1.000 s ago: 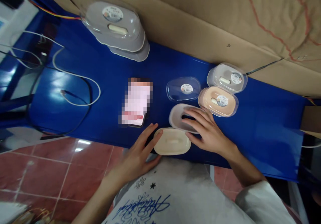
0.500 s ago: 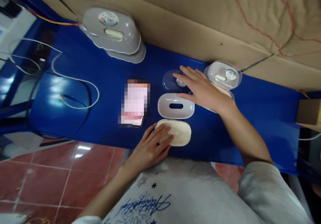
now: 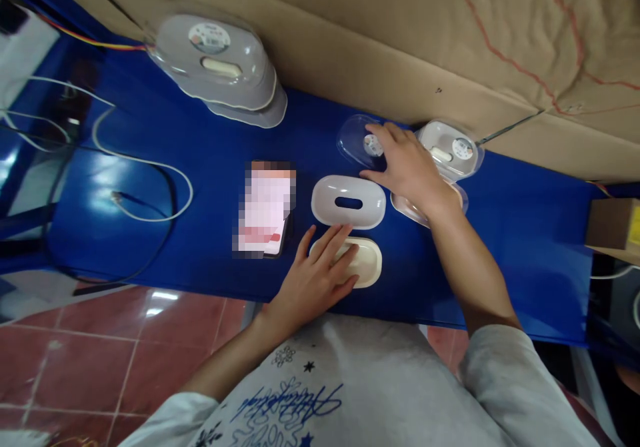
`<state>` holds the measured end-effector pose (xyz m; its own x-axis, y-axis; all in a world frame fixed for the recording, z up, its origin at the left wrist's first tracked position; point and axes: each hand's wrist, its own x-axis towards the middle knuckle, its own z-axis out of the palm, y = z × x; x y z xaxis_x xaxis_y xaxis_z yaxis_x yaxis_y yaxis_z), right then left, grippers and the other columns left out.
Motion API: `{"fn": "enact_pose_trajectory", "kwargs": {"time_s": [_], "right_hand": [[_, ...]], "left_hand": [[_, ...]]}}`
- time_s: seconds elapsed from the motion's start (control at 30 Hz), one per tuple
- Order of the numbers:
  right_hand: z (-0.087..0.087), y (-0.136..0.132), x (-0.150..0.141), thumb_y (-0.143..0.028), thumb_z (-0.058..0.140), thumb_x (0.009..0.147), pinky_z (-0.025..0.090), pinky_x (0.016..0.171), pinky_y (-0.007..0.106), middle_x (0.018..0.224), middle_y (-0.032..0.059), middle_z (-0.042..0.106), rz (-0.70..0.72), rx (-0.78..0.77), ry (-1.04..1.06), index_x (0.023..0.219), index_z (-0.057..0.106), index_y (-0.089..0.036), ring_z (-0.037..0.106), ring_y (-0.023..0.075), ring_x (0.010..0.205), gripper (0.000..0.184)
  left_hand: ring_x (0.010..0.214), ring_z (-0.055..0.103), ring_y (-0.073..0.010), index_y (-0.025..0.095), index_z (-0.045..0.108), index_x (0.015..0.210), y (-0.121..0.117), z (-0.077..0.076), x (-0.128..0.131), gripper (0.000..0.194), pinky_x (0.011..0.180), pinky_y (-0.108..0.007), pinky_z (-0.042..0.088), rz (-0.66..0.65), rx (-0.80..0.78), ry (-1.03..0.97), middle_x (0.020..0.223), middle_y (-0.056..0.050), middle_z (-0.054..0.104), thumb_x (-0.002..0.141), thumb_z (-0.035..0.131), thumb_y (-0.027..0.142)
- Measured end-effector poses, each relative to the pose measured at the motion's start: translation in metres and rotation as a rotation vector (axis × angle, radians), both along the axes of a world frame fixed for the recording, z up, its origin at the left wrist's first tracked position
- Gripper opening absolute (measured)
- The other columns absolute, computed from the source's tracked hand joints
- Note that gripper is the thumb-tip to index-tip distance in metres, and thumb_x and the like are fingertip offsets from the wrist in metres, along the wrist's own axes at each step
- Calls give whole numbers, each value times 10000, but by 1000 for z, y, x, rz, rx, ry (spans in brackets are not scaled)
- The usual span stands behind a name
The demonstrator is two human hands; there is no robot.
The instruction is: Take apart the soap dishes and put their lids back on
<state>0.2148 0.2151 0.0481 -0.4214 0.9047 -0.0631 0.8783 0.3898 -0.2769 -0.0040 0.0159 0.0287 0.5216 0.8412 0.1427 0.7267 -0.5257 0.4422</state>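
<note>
My left hand [image 3: 317, 270] is spread open over a cream oval dish [image 3: 373, 263], its fingertips reaching the near edge of a pale grey oval dish. That pale grey dish [image 3: 325, 203] has a long slot through its middle. My right hand [image 3: 407, 163] is curled around the right end of a clear oval lid [image 3: 353, 140], which bears a round label. Thumb and forefinger lie on opposite sides of the lid. Under my right forearm, a pale pink dish [image 3: 407, 205] is partly hidden.
A phone [image 3: 265, 207] with a blurred screen lies left of the dishes. A stack of grey lidded dishes [image 3: 220, 73] stands at the back left, a smaller labelled dish [image 3: 463, 147] at the back right. Cables [image 3: 183, 173] loop across the blue table [image 3: 530, 233]. Cardboard [image 3: 360, 40] covers the back.
The clear lid and my right hand have shifted back and to the right, and the fingers have curled. My left hand has slid forward and right. The slotted dish has moved slightly back.
</note>
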Motion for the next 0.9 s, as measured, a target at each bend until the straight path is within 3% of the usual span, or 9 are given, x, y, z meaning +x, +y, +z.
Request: {"fn": "enact_pose_trajectory", "kwargs": {"time_s": [0.13,0.27,0.43,0.5,0.57,0.63,0.73,0.83,0.9], "right_hand": [[37,-25,4,-463,679,1012,406,1231,692,1605,170,542,-39,219,119,1609,442,-257,486,423,1503,675],[66,-94,27,-463,758,966,409,1230,697,1663,163,502,9,254,210,1590,453,-282,486,430,1532,718],[37,-193,68,-408,779,928,541,1122,638,1627,196,532,38,17,362,1543,493,-257,560,419,1469,696],[19,-222,79,-345,769,927,558,1112,627,1623,188,530,17,-75,404,1506,517,-265,555,404,1469,637],[6,-240,86,-280,759,919,553,1120,638,1608,179,535,-20,-105,429,1479,524,-275,543,398,1479,607],[-4,-248,89,-240,754,914,539,1133,655,1590,177,536,-47,-92,423,1466,519,-278,526,399,1494,600],[-11,-244,92,-217,759,909,513,1150,677,1569,181,528,-53,-26,383,1460,510,-277,497,415,1518,608],[-15,-234,95,-196,757,904,477,1173,693,1569,183,514,-45,27,327,1451,510,-278,468,435,1542,606],[-16,-228,97,-186,747,906,460,1185,695,1573,186,507,-32,36,301,1440,512,-273,455,440,1552,590]], "left_hand": [[1622,392,-365,173,623,1415,12,0,3,378,1334,-665,271,-28,-26,26,1733,-211,416,1076,599,339],[1652,313,-406,156,620,1393,27,2,2,355,1311,-657,329,-40,17,-15,1754,-257,348,1061,624,281],[1567,468,-398,162,614,1406,18,6,-10,411,1267,-634,414,-76,76,-79,1631,-245,534,1014,709,242],[1431,612,-347,164,639,1354,8,6,-14,368,1212,-581,491,-66,121,-148,1442,-200,692,994,712,144],[1132,742,-249,157,662,1293,0,5,-17,329,1030,-428,609,-10,177,-256,1136,-123,782,983,680,47],[791,704,-157,146,675,1238,-3,4,-18,267,753,-282,596,65,202,-353,886,-45,745,1004,635,23],[568,561,-117,166,661,1002,0,2,-19,130,545,-264,453,98,189,-445,706,8,652,1090,566,166],[482,419,-136,232,488,714,6,4,-17,477,483,-328,322,70,186,-460,557,28,482,1162,362,338],[503,420,-162,245,466,670,8,7,-15,564,500,-349,314,53,205,-416,554,7,472,1162,271,439]]}}
